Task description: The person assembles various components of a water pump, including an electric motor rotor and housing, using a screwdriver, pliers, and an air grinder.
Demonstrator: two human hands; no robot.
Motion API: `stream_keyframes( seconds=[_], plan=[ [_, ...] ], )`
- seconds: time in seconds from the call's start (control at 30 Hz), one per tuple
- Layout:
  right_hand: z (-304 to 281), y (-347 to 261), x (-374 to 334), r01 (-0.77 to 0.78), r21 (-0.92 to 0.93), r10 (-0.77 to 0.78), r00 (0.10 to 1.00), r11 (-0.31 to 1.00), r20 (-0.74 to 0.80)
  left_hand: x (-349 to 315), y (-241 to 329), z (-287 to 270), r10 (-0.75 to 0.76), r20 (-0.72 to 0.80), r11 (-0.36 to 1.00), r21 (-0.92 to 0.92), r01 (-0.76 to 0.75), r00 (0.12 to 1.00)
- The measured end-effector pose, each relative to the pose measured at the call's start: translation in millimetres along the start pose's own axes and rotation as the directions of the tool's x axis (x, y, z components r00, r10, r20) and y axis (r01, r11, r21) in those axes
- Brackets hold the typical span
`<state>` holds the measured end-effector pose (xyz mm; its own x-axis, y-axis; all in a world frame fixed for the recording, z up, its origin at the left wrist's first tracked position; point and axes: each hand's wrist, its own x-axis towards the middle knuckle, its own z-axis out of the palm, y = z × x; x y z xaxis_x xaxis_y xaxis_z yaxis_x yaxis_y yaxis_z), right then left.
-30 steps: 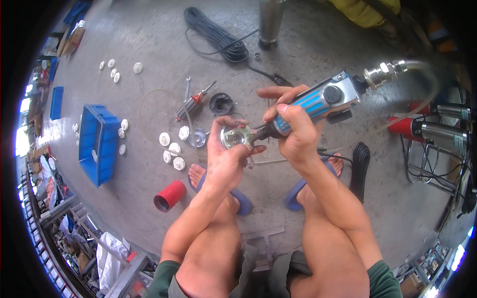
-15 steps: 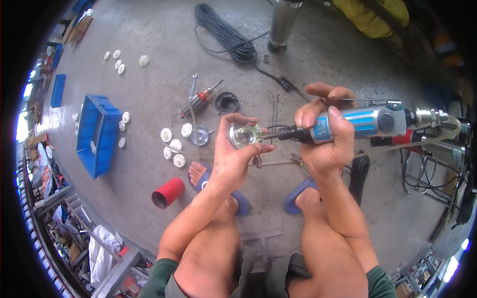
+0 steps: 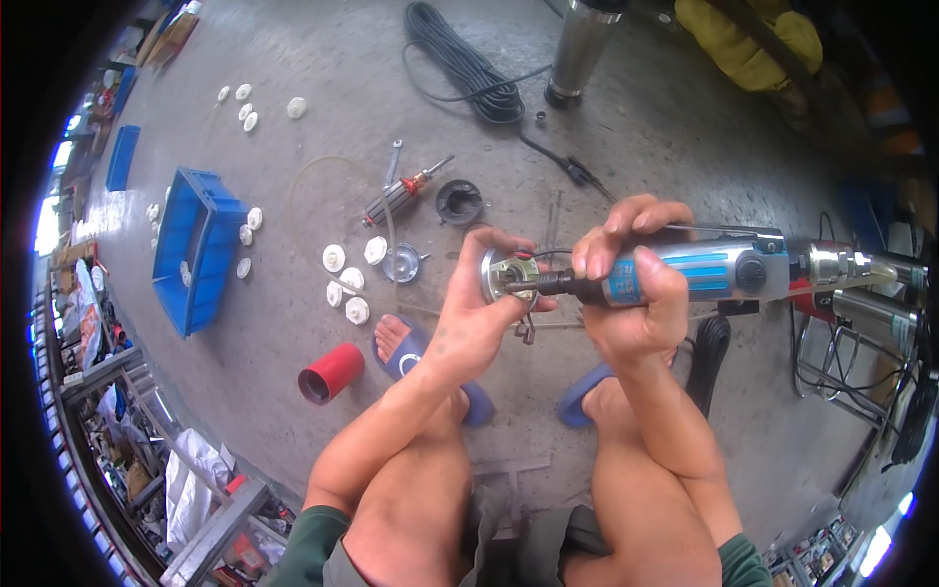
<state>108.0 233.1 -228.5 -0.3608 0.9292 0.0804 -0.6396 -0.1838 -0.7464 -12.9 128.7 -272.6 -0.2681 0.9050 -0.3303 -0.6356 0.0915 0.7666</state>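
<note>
And here's the bare left grip (image 3: 474, 315), fingers curled around a round, pale metal housing (image 3: 515, 266); the bare right grip (image 3: 638, 325) wraps a blue-and-silver handheld air tool (image 3: 722, 272), slim tip right at the housing's opening! Down on the grey concrete floor (image 3: 323, 49): a red hollow cylinder (image 3: 339, 368), white plastic discs (image 3: 357, 311), a blue plastic bin (image 3: 221, 209).

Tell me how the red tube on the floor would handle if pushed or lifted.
Lying on its curved side, the red tube would probably roll if pushed across its length. Its open, dark end suggests it's hollow, so perhaps light for its size.
</note>
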Motion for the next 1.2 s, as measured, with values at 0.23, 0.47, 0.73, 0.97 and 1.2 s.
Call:
stream_keyframes(
  seconds=[0.23, 0.47, 0.73, 0.97, 1.2],
  plan=[
    [-3.7, 13.1, -0.4, -0.033, 0.027, 0.036, 0.993, 0.999, -0.112, -1.6, 6.6, -3.9, -0.139, -0.044, 0.988, 0.064, 0.141, 0.989],
    [-9.1, 14.6, 0.8, -0.051, 0.047, 0.06, 0.976, 0.998, -0.208, -0.1, 4.8, 1.6, -0.132, -0.071, 0.986, 0.097, 0.139, 0.989],
    [-10.5, 12.9, -0.1, -0.071, 0.035, 0.077, 0.976, 0.997, -0.202, -0.7, 3.5, 5.7, -0.144, -0.096, 0.982, 0.11, 0.155, 0.985],
    [-11.3, 13.9, 1.7, -0.102, 0.012, 0.102, 0.974, 0.995, -0.204, -2.1, 2.2, 3.4, -0.133, -0.099, 0.981, 0.127, 0.145, 0.986],
    [-10.1, 17.5, 0.6, -0.101, 0.018, 0.102, 0.96, 0.995, -0.261, -1.7, -5.8, 1.3, -0.063, -0.128, 0.985, 0.15, 0.082, 0.99]
  ],
)
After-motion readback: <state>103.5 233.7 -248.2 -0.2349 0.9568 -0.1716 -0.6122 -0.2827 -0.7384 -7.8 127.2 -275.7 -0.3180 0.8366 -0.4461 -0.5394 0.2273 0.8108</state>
